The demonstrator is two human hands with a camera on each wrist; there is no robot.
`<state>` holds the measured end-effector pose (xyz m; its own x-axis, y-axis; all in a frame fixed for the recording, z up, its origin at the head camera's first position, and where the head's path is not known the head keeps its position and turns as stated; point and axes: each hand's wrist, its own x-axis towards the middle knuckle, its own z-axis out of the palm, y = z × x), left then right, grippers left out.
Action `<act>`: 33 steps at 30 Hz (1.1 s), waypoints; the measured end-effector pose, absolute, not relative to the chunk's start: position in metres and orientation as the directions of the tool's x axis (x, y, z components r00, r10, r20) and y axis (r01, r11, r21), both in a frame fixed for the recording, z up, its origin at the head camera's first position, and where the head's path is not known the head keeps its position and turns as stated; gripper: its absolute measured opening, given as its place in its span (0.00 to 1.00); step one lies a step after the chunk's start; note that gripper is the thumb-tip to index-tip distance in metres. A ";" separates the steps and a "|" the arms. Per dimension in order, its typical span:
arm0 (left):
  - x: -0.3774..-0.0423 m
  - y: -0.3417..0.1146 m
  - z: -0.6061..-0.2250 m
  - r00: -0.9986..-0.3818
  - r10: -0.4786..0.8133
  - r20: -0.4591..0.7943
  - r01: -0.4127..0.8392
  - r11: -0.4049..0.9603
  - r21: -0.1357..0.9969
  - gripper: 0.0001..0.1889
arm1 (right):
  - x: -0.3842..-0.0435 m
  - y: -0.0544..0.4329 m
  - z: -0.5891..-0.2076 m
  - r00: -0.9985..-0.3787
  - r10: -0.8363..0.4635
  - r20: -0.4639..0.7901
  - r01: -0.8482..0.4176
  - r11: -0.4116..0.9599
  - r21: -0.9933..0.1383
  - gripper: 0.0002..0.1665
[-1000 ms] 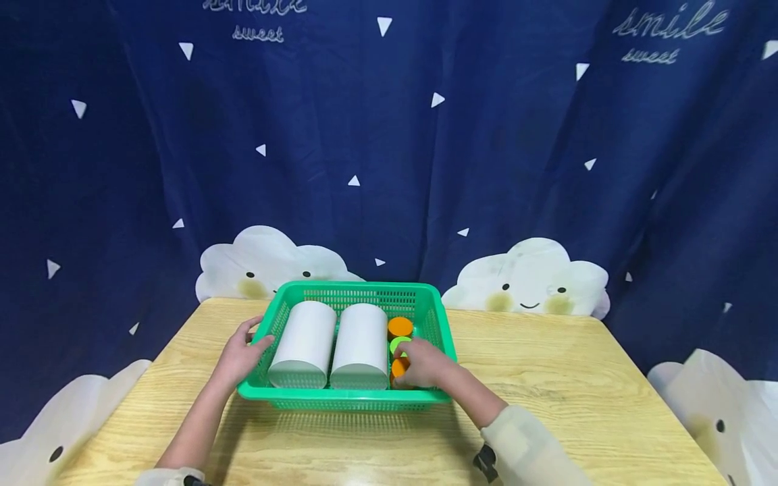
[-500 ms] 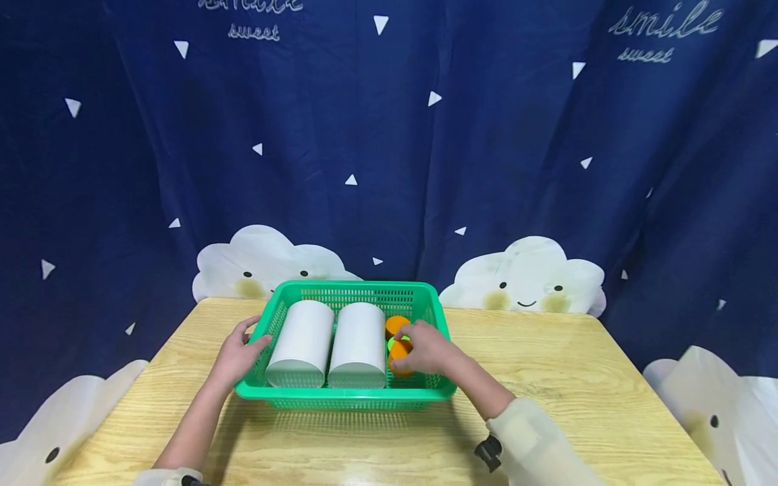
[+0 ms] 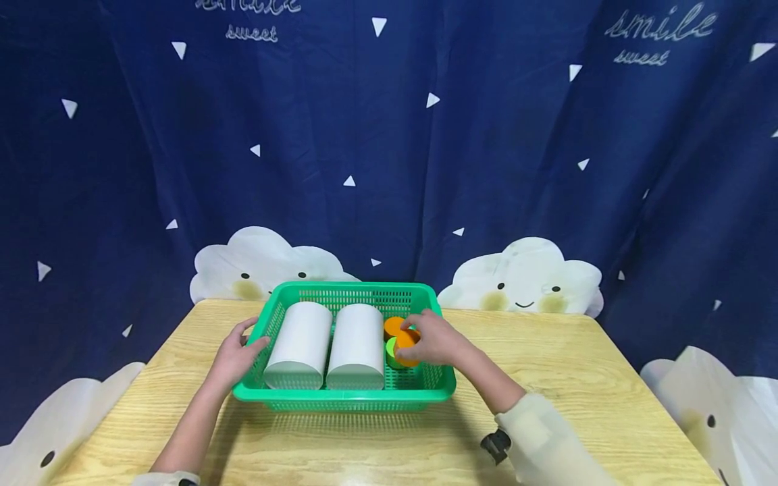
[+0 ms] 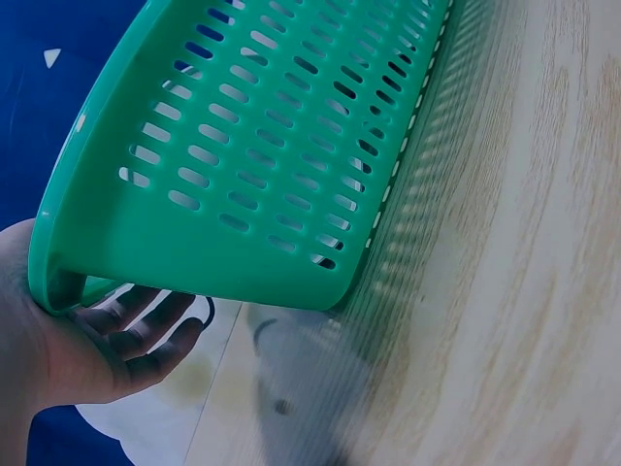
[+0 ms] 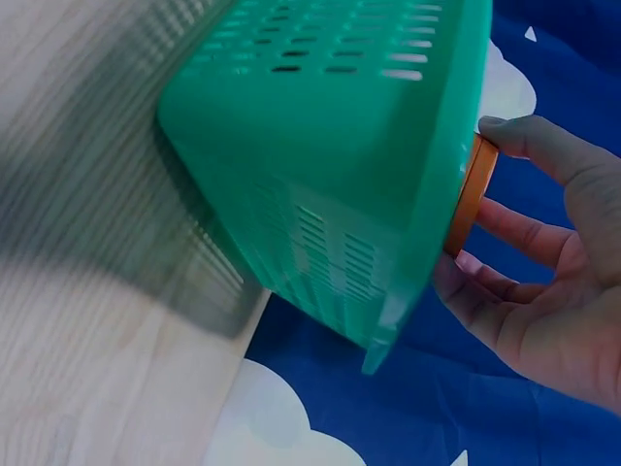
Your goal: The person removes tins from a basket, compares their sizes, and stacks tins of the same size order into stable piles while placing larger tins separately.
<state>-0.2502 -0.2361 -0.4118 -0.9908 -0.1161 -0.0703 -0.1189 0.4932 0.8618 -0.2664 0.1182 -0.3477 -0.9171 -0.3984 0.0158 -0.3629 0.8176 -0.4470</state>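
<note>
A green plastic basket (image 3: 340,395) sits on the table. My left hand (image 3: 235,356) grips its left rim, thumb on top and fingers underneath, as the left wrist view shows. In my right hand (image 3: 439,339) an orange round piece (image 3: 407,345) with a lid-like edge is pinched between thumb and fingers at the basket's right side. From the right wrist view, part of that orange piece (image 5: 473,194) shows above the rim. Beneath it, a green round piece (image 3: 391,352) is partly hidden. Another orange round piece (image 3: 394,327) lies just behind.
Two large white cylinders (image 3: 302,341) lie side by side in the basket's left and middle. The light wooden table (image 3: 535,385) extends to both sides. A dark blue curtain (image 3: 516,135) with printed clouds hangs behind it.
My right hand has lifted the front orange piece and drawn it back and to the right over the green one. The left hand keeps its place on the rim.
</note>
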 end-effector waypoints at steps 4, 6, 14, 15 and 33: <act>-0.250 -0.237 -0.412 -0.991 -0.116 -0.063 -0.113 0.497 0.861 0.34 | -0.268 0.121 -0.343 -0.919 -0.393 0.035 -0.368 0.822 -0.435 0.27; -0.250 -0.237 -0.413 -0.992 -0.116 -0.057 -0.108 0.499 0.860 0.34 | -0.270 0.122 -0.342 -0.915 -0.400 0.046 -0.380 0.819 -0.429 0.27; -0.249 -0.237 -0.414 -0.990 -0.120 -0.068 -0.119 0.491 0.863 0.33 | -0.275 0.128 -0.335 -0.913 -0.400 0.086 -0.399 0.823 -0.405 0.26; -0.249 -0.237 -0.414 -0.990 -0.121 -0.067 -0.118 0.493 0.862 0.33 | -0.276 0.129 -0.335 -0.914 -0.396 0.091 -0.398 0.825 -0.402 0.26; -0.249 -0.237 -0.414 -0.991 -0.120 -0.057 -0.108 0.483 0.869 0.33 | -0.288 0.157 -0.323 -0.918 -0.351 0.183 -0.396 0.833 -0.388 0.28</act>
